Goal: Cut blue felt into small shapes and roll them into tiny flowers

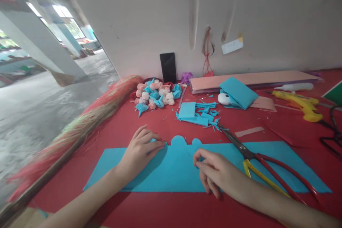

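Observation:
A long blue sheet of crepe paper [165,178] lies across the red tabletop, with rounded blue petal shapes [178,143] rising at its far edge. My left hand [141,149] rests on its left half, fingers stretched out and fingertips near the rounded pieces. Over the right half, my right hand [212,171] has thumb and index finger pinched together. A faint thin line runs from that pinch, too fine to name. Large scissors [248,153] with red and yellow handles lie on the paper, just beyond my right hand, blades pointing away.
Behind are a pile of paper roses [155,94], blue scraps [197,114] and a phone [168,67] leaning on the white board. To the right lie folded blue paper [239,92], a yellow glue gun [301,103] and its cable. A fringed bundle [88,114] lines the left edge.

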Available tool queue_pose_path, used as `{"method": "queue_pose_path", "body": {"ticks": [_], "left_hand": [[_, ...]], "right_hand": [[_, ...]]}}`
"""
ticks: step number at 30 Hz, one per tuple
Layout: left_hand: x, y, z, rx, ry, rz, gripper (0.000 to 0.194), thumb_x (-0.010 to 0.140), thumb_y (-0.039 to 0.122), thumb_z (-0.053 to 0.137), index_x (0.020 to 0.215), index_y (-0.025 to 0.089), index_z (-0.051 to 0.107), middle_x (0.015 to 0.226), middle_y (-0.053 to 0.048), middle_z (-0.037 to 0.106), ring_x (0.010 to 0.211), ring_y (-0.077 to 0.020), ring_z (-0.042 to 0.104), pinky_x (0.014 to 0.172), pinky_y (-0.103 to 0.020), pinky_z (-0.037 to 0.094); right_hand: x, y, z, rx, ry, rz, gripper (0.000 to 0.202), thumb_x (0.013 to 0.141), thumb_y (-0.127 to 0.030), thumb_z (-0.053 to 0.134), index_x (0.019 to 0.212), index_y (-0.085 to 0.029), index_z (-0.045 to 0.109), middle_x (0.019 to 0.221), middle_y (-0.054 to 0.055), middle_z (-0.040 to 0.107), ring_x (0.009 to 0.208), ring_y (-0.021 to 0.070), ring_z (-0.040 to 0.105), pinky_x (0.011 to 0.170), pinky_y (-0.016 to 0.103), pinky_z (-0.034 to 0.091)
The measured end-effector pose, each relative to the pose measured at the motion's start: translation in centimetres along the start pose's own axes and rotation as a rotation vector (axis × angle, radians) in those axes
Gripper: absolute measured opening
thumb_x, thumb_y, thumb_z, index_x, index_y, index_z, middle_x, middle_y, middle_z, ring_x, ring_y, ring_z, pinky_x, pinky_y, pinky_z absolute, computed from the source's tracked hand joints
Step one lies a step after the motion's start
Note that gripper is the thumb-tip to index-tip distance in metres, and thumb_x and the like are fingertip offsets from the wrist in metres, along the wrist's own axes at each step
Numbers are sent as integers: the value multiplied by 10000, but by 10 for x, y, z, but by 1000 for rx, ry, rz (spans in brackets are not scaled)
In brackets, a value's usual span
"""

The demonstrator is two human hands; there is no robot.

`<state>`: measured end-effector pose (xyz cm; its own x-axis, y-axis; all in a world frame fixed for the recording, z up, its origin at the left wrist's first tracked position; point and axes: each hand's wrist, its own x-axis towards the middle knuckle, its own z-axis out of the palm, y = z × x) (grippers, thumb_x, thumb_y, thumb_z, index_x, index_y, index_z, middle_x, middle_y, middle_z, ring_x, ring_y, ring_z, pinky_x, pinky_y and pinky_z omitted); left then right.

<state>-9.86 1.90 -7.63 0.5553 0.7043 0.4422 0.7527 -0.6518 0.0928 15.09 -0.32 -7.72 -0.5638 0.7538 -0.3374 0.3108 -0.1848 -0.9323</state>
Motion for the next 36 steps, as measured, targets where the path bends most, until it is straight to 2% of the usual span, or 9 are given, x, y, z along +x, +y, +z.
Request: {"method": "queue_pose_path", "body": {"ticks": [5,16,21,25,31,36], "left_hand": [[1,1,0,25,2,2,155,860,212,531,898,264,673,865,3,684,840,-158,579,1010,-455,299],[1,2,-2,54,-39,24,197,860,181,521,905,297,674,879,10,690,852,-170,575,1004,-477,282],[1,2,1,14,-50,-9,158,852,182,535,874,265,668,884,4,692,860,-165,582,1025,-474,262],[6,0,1,-41,-102,-40,129,854,197,534,911,230,646,896,-17,684,901,-179,579,1024,-484,262],[21,-7,-5,-143,-247,-15,116,855,204,532,867,240,642,897,-2,662,866,-149,597,1006,-417,304],[29,-11,-8,-191,-309,22,88,838,218,560,824,224,647,842,-7,654,831,-143,594,904,-332,409]], "right_hand": [[1,2,-2,1,-2,5,117,883,-201,313,811,-201,405,460,-89,497,266,34,366,316,139,266],[1,3,-3,-3,3,-4,122,886,-210,312,815,-203,411,459,-87,494,266,38,362,312,140,254],[2,3,-4,-9,2,3,119,884,-210,316,814,-203,411,455,-85,494,272,43,371,307,140,253],[1,1,-4,-5,6,11,112,880,-210,324,814,-202,415,451,-85,494,270,42,367,313,142,258],[-1,2,-4,6,8,14,90,867,-220,342,814,-209,414,452,-88,492,266,52,374,295,145,248],[-2,2,-4,7,-1,-2,89,868,-206,333,820,-206,408,451,-92,481,266,44,363,298,137,249]]}}
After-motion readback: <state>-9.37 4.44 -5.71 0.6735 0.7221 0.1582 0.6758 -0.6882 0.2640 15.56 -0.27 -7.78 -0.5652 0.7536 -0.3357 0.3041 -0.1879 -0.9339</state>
